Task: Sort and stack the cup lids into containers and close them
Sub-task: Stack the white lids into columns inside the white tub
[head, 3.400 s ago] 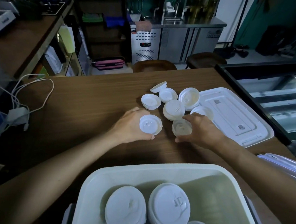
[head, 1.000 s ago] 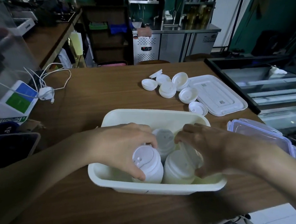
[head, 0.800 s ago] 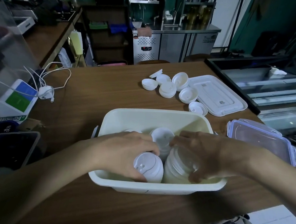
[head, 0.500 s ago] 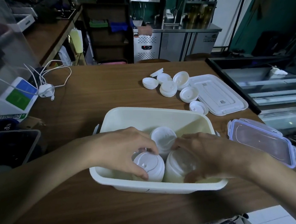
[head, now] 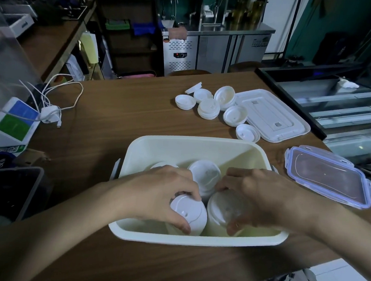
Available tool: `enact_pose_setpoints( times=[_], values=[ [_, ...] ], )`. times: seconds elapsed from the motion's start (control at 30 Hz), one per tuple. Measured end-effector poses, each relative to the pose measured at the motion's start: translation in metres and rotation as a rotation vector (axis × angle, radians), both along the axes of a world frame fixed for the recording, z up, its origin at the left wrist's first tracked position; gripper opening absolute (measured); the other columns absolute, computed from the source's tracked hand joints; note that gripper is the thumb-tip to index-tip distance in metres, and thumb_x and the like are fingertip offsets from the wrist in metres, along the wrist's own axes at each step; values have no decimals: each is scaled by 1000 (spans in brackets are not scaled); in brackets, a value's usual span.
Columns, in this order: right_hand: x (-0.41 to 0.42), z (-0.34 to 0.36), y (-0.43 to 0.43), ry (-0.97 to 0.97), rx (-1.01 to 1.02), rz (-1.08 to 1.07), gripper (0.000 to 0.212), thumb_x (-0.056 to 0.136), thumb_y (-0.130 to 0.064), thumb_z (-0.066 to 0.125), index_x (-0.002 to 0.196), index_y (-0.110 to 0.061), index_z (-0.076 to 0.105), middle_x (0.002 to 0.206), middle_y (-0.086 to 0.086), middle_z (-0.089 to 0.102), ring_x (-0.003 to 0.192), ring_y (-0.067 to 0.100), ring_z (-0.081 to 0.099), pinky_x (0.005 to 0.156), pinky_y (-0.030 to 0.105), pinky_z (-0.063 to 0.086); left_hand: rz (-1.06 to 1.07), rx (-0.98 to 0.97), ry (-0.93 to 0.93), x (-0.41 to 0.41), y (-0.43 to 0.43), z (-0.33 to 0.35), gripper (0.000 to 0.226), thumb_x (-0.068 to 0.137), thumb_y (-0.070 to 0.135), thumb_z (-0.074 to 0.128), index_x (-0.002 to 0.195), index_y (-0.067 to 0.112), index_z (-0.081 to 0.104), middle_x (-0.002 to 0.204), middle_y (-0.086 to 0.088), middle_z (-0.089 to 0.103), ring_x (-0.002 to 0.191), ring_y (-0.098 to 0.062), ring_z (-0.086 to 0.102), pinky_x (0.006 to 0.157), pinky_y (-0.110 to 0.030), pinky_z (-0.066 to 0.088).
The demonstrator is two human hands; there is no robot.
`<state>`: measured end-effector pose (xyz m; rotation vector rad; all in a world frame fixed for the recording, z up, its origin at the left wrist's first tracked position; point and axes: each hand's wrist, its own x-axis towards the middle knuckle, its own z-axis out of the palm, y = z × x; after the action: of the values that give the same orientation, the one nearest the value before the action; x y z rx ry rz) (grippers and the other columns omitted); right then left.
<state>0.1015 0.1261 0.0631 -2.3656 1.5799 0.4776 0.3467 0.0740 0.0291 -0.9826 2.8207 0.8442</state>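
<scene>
We log the tub [head: 193, 139] at 6 o'clock on the table [head: 116, 113], open and part filled with several upright stacks. Left hand [head: 154, 195] curls round the white stack [head: 189, 213]; right hand [head: 262, 196] grips the clear stack [head: 221, 208] beside it. Outstanding, we judge: loose lids [head: 208, 108] at 12 o'clock, and the tub lid [head: 269, 115] at 1 o'clock, not yet fitted.

White lid stacks [head: 206, 177] stand inside the open cream container [head: 193, 142] at lower centre. Loose lids [head: 208, 108] lie at upper centre, beside a flat white cover [head: 270, 113].
</scene>
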Motion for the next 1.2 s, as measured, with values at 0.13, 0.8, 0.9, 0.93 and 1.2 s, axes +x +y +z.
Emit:
enact_pose_setpoints(
  times=[0.13,0.8,0.9,0.93,1.2],
  values=[
    [3,2,2,59,-33,18,80,68,-76,73,136,-43,47,123,-19,51,105,12,60,73,27,33,1,-30,-27,1,4,-1,44,77,62,83,111,43,64,111,23,54,107,-1,50,89,-31,50],
    [-29,21,-34,-453,-111,15,57,73,-66,77,119,-34,67,105,-19,67,99,-4,61,82,18,51,-114,-248,30,-3,-29,33,46,89,71,63,122,39,65,109,19,58,93,2,54,76,-13,42],
    [-29,16,-50,-554,-201,20,52,76,-63,78,115,-31,68,99,-16,67,95,3,64,77,22,52,-58,-220,131,-5,-51,37,38,89,62,70,114,34,72,100,15,61,87,-8,58,72,-16,44],
    [-28,14,-55,-581,-230,16,50,77,-61,79,115,-30,69,98,-15,67,94,4,64,76,20,51,-38,-211,163,-7,-59,38,36,89,60,71,112,32,73,97,15,61,85,-10,59,73,-20,47],
    [-42,-1,-101,-784,-388,-175,29,79,-38,89,98,-34,68,87,-14,66,81,11,61,66,21,47,112,-285,328,-15,-122,33,16,92,41,77,95,25,78,87,10,67,70,-14,55,66,-20,43]
  ],
)
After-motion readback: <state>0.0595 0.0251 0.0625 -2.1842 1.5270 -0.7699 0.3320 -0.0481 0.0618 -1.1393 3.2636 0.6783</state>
